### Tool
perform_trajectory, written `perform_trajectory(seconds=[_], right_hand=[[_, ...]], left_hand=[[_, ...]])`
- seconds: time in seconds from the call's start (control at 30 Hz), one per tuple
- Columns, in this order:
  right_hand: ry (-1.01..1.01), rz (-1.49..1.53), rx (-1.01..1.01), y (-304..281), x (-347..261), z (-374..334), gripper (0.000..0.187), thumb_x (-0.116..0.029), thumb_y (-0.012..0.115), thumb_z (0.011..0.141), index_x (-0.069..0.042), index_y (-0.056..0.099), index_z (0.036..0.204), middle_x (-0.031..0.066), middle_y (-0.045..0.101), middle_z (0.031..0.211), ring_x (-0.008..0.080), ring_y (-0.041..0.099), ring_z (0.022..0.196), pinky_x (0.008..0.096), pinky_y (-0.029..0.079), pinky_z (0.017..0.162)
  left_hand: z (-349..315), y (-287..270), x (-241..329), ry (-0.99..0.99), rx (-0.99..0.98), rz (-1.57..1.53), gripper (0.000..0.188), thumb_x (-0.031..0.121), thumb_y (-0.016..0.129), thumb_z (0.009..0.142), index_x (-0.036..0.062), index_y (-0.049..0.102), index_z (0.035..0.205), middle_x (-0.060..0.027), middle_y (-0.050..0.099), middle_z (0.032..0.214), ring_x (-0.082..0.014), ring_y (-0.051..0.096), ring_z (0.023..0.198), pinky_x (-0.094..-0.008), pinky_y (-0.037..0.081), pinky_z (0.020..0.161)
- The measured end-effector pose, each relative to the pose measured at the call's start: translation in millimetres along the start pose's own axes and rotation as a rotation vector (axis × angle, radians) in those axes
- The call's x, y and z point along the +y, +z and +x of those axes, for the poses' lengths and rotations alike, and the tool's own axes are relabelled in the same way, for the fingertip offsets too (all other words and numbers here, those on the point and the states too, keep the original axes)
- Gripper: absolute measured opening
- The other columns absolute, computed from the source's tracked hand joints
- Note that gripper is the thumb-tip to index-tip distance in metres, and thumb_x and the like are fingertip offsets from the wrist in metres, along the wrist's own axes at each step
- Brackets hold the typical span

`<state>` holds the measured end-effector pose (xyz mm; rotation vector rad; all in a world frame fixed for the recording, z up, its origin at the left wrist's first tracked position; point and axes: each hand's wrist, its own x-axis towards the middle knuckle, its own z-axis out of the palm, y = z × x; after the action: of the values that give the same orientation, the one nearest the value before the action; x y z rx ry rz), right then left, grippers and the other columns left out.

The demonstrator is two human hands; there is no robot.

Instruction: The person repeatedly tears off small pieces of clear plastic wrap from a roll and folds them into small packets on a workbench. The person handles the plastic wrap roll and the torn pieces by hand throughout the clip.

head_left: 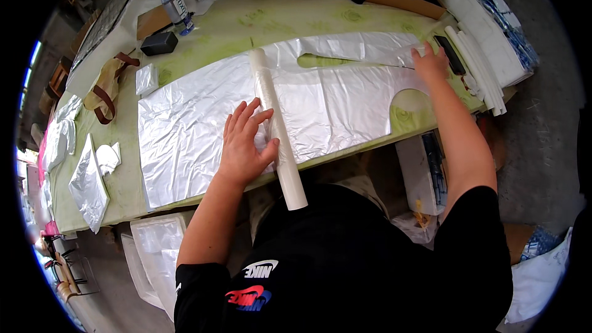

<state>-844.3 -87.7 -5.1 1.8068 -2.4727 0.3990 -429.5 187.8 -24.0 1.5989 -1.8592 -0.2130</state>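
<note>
A thin, shiny white plastic apron (191, 123) lies spread flat across the table, lightly creased. At its right end are a long slit-like opening and a rounded cut-out. A pale smooth tube (288, 169) rests crosswise on the apron, and its near end juts past the table's front edge. My left hand (245, 145) is at the tube's left side, fingers spread, with the thumb against or very close to it. My right hand (430, 65) reaches to the apron's far right end. Its fingers are apart, over the narrow strap there; whether they press on the film is unclear.
A water bottle (176, 7), a dark box (159, 44) and a folded white packet (147, 79) stand at the back left. A clear bag with brown handles (105, 95) lies left. At right are a black bar-shaped object (449, 55), white rolls (478, 74) and a white carton (487, 31).
</note>
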Motion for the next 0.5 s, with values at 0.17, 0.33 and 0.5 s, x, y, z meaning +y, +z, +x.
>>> perform_trajectory(seconds=[0.17, 0.33, 0.5], right_hand=[[-0.598, 0.354, 0.067, 32.2, -39.8, -92.7, 0.063, -0.052, 0.063, 0.091, -0.024, 0.052, 0.145, 0.0202, 0.038, 0.156, 0.0404, 0.034, 0.144, 0.0574, 0.031, 0.115], [-0.669, 0.092, -0.204, 3.1, -93.3, -162.5, 0.060, -0.039, 0.067, 0.089, -0.014, 0.055, 0.142, 0.0204, 0.045, 0.151, 0.0410, 0.038, 0.141, 0.0588, 0.030, 0.115], [-0.993, 0.465, -0.015, 7.2, -129.6, -184.1, 0.060, -0.029, 0.069, 0.085, -0.001, 0.056, 0.136, 0.0225, 0.050, 0.145, 0.0407, 0.043, 0.137, 0.0560, 0.031, 0.115]], left_hand=[[-1.2, -0.3, -2.9, 0.003, 0.005, 0.006, 0.055, 0.026, 0.071, 0.078, 0.0170, 0.062, 0.131, -0.0121, 0.049, 0.151, -0.0378, 0.039, 0.143, -0.0561, 0.027, 0.118], [0.0, -4.6, -1.4, -0.030, -0.039, -0.016, 0.055, 0.029, 0.070, 0.080, 0.0175, 0.061, 0.133, -0.0126, 0.047, 0.153, -0.0373, 0.039, 0.144, -0.0569, 0.024, 0.119], [0.5, -0.9, -5.9, -0.035, -0.053, -0.031, 0.055, 0.032, 0.069, 0.081, 0.0188, 0.060, 0.134, -0.0127, 0.046, 0.154, -0.0373, 0.036, 0.146, -0.0552, 0.023, 0.120]])
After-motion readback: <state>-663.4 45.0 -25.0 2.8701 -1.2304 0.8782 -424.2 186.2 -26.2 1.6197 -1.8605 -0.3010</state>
